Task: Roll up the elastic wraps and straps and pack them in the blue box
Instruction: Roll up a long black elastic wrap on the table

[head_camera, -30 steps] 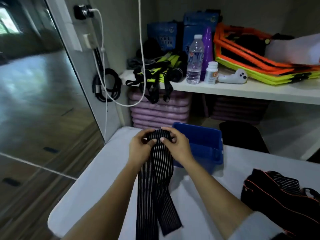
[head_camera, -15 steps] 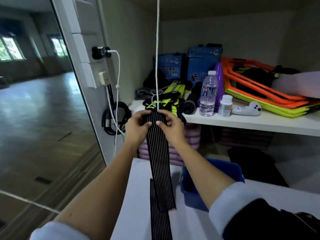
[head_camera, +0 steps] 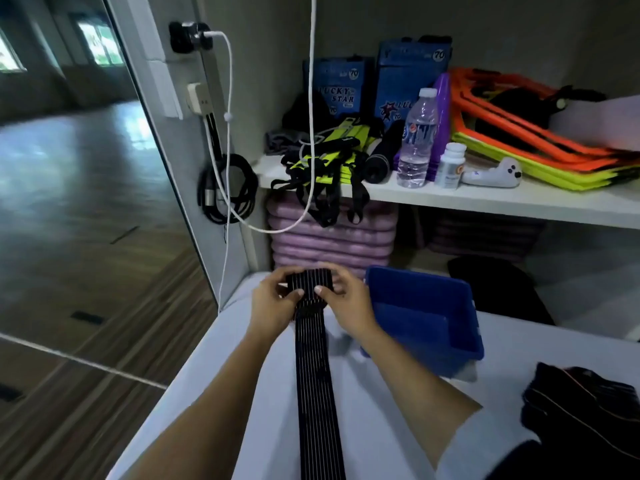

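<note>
A long black elastic wrap point(head_camera: 313, 375) with thin white stripes runs from the bottom of the view up the white table point(head_camera: 242, 393). Its far end is rolled into a small bundle. My left hand point(head_camera: 273, 301) grips that bundle from the left and my right hand point(head_camera: 344, 301) grips it from the right, thumbs on top. The blue box point(head_camera: 422, 317) stands open just right of my right hand, and nothing shows inside it. A pile of black straps with orange edging point(head_camera: 585, 410) lies at the table's right.
A white shelf point(head_camera: 485, 199) behind the table carries black-and-yellow straps, a water bottle point(head_camera: 417, 138), a pill jar, blue packages and orange-yellow frames. Purple mats are stacked under it. White and black cables hang on the wall at left, beside a mirror.
My hands came down from shelf height to just above the table's far end. The wrap now lies as one stretched strip, and the rolled bundle at its end looks thicker.
</note>
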